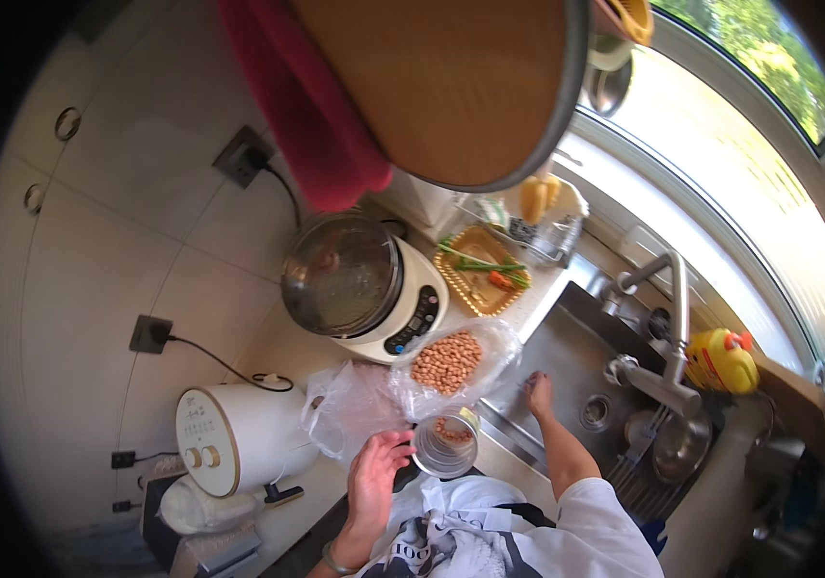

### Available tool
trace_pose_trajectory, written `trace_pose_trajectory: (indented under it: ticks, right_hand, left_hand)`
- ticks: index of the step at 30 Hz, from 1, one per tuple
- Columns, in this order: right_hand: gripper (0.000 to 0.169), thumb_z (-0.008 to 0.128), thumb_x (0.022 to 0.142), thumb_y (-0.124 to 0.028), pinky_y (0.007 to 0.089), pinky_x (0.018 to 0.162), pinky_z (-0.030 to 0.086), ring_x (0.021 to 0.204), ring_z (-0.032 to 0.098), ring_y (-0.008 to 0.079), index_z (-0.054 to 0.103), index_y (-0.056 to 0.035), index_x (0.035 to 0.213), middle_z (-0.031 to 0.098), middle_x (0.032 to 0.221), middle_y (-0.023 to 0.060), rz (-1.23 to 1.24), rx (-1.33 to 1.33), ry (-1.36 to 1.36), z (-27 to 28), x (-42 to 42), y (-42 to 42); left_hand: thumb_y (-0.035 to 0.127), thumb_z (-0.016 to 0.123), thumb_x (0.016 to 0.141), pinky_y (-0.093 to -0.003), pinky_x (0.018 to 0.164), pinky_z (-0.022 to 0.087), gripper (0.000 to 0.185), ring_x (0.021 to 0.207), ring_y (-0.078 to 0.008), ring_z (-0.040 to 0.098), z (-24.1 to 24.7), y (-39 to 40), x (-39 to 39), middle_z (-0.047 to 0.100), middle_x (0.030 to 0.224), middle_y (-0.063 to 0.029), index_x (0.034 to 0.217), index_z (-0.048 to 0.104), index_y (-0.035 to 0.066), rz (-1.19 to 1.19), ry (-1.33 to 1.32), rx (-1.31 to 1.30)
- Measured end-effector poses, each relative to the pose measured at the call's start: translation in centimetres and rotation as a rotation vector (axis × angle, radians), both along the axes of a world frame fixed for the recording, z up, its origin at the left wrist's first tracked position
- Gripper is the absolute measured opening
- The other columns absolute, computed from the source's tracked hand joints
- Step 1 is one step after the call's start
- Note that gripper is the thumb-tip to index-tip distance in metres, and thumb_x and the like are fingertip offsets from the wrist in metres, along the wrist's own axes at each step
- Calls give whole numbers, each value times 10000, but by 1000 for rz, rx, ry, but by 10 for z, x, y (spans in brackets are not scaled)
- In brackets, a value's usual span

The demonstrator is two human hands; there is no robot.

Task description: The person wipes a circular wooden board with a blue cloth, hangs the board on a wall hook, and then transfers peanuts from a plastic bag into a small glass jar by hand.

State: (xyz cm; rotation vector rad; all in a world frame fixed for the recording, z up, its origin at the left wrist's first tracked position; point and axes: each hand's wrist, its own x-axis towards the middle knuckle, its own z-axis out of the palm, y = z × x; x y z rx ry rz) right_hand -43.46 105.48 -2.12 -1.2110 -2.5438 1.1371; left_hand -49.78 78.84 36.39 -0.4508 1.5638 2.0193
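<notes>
My left hand, a bracelet at its wrist, is beside a clear plastic jar at the counter's edge, fingers slightly spread; whether they touch the jar I cannot tell. Some light-brown peanuts lie inside the jar. Just beyond it, an open clear plastic bag bears a heap of similar peanuts. Another thin plastic bag lies crumpled to its left. My right hand reaches over the near left part of the steel sink; its fingers are small and partly hidden, so what they hold is unclear.
A cream electric cooker with a glass lid stands behind the bags. A gold tray holds green stalks. A white air fryer is at left. The faucet, a steel bowl and a yellow bottle are right. A wooden cabinet overhangs.
</notes>
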Motion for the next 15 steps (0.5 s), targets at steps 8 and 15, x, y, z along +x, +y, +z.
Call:
trace_pose_trajectory:
  ticks: [8,15]
  right_hand:
    - [145,502,808,-33,466,794,462,884,572,397,582,-13,928,595,945,208,190,60,-107,-20,1,10]
    - [155,598,750,-105,437,638,489,695,592,368,532,-13,855,611,753,184,181,-10,-8,-12,-2,16]
  left_hand:
    - [324,429,959,-312,816,412,287,890,-197,563,2,-49,5,605,1046,-117,1041,531,68,222,-14,-67]
    - [322,427,959,-306,802,417,287,885,-192,565,6,-51,2,606,1022,-107,1035,532,66,188,-22,-61]
